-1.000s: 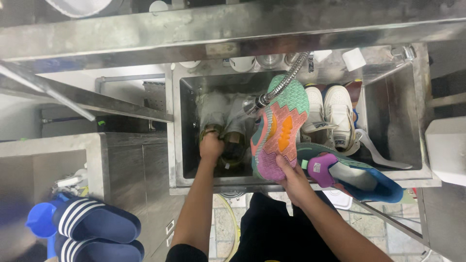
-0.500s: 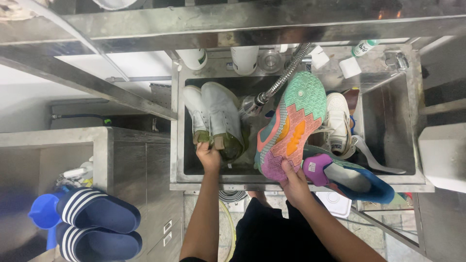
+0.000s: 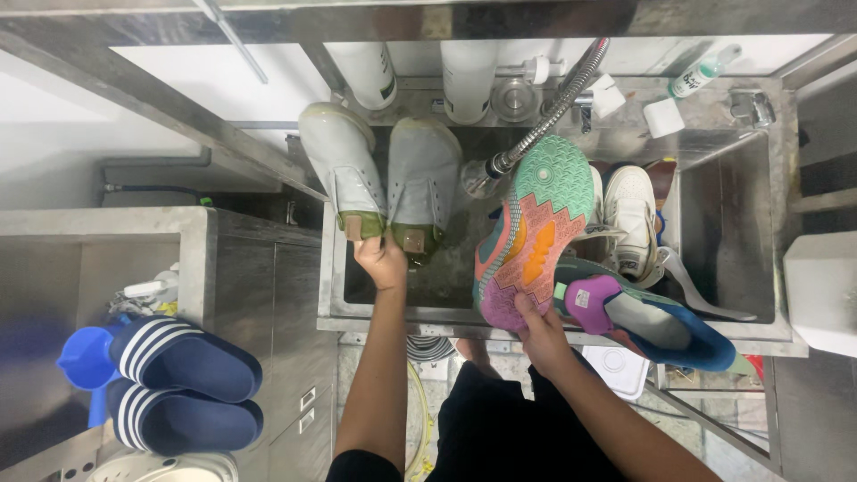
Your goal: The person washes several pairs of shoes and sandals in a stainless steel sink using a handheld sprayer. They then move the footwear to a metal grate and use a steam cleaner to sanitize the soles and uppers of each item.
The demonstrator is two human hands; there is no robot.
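Observation:
My left hand (image 3: 382, 260) grips the heels of a pair of pale grey-white high-top shoes (image 3: 384, 177), lifted over the left part of a steel sink (image 3: 406, 314). My right hand (image 3: 538, 335) holds a sneaker with a green, orange and purple sole (image 3: 528, 225) by its heel, sole facing up, and the collar of a second blue and teal sneaker (image 3: 656, 321) lying toward the sink's right front. A flexible metal spray hose (image 3: 546, 112) hangs over the sink, its nozzle between the two pairs.
White sneakers (image 3: 629, 217) lie in the sink's right side. Two white cylinders (image 3: 469, 76), a small bottle (image 3: 701, 71) and a white block (image 3: 663, 116) stand on the back ledge. Navy striped slides (image 3: 183, 384) and a blue scoop (image 3: 85, 361) sit on the left counter.
My left hand has raised the pale shoes up out of the sink. The colourful sneaker stays in my right hand, and the view has shifted toward the back ledge.

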